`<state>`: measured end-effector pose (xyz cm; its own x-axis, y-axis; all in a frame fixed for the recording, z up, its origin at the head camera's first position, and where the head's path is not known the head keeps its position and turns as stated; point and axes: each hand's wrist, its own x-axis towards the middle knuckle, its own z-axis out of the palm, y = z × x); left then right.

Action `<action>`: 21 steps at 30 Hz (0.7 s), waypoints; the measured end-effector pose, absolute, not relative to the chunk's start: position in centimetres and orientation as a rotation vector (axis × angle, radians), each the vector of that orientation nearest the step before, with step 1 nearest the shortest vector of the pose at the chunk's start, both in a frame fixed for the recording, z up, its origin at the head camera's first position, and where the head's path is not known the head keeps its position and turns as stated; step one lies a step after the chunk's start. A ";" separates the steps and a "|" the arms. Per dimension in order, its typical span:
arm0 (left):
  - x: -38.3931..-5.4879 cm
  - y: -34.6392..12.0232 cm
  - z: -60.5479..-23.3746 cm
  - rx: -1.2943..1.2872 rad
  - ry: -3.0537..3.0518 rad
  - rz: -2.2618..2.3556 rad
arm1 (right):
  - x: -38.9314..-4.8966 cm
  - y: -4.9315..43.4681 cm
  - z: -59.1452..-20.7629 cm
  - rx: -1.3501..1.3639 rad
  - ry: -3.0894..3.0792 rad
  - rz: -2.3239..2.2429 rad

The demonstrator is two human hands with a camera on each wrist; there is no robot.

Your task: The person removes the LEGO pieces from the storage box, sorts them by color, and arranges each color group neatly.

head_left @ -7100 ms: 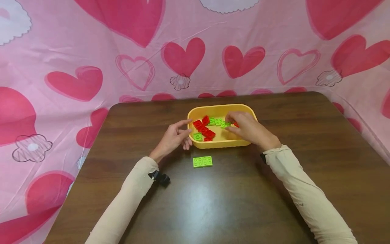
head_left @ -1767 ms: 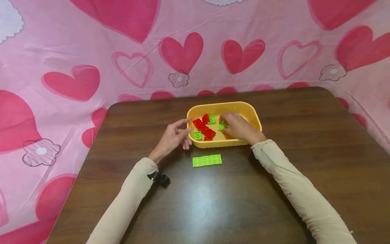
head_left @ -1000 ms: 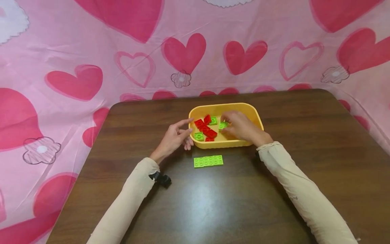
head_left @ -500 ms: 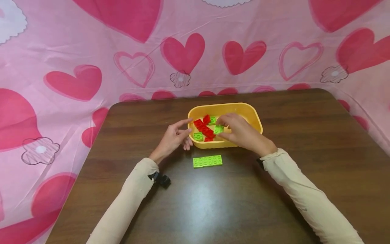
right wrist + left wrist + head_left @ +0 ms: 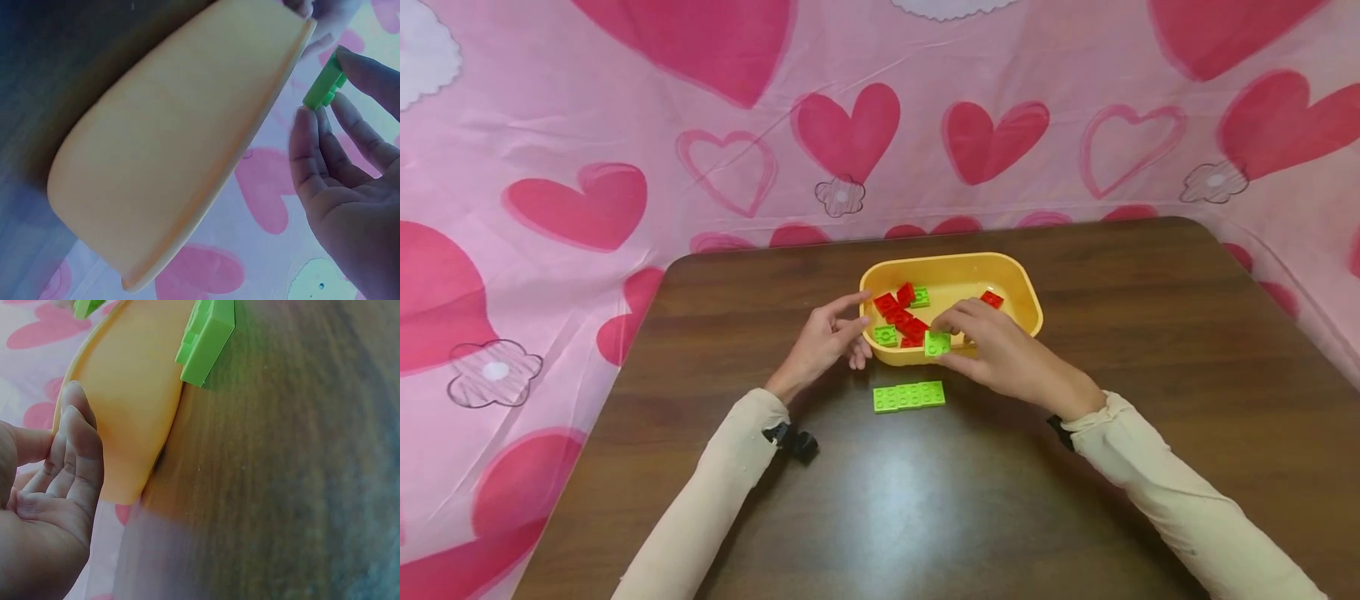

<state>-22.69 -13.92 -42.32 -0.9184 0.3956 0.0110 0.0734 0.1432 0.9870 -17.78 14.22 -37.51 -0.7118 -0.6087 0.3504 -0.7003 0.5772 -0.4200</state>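
Observation:
My left hand [image 5: 823, 337] holds the left end of a yellow plastic bin [image 5: 958, 270]; in the left wrist view, its thumb and fingers pinch the rim. Between thumb and fingertips, my right hand [image 5: 1011, 354] pinches a green toy building brick [image 5: 937, 342], raised at the bin's front rim. The right wrist view shows this green brick [image 5: 325, 80] edge-on, its studs facing the palm. On the table in front of the bin, a row of three green bricks [image 5: 908, 397] lies side by side, studs up.
Inside the bin, several red bricks [image 5: 897, 315] lie jumbled at the left. One green brick [image 5: 886, 336] sits near the front left corner and another green brick [image 5: 921, 297] towards the back. A red brick [image 5: 992, 299] lies at the right. A pink heart-print cloth [image 5: 917, 167] hangs behind the brown table [image 5: 760, 533].
My right hand has lifted a green brick from inside the bin towards the front rim. The table row has grown from two green bricks to three. My left hand has stayed at the bin.

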 end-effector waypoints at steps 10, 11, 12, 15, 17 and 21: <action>-22.8 -13.7 -42.6 0.447 2.186 1.850 | -15.8 14.6 -38.2 1.135 -2.789 0.757; -22.8 -13.8 -42.6 0.449 2.187 1.849 | -15.7 14.6 -38.3 1.147 -2.810 0.733; -22.9 -13.8 -42.6 0.452 2.189 1.851 | -15.6 14.7 -38.4 1.159 -2.829 0.700; -22.9 -13.8 -42.6 0.450 2.188 1.852 | -15.5 14.7 -38.7 1.179 -2.878 0.593; -22.9 -13.8 -42.6 0.448 2.185 1.853 | -15.5 14.7 -39.0 1.167 -2.912 0.543; -23.0 -13.8 -42.7 0.448 2.178 1.864 | -15.6 14.7 -39.4 1.141 -2.942 0.498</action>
<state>-23.02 -13.80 -42.74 -0.9244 0.3810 0.0175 0.0761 0.1393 0.9873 -15.61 14.69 -39.41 -0.7437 -0.6655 0.0629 -0.6491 0.6965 -0.3058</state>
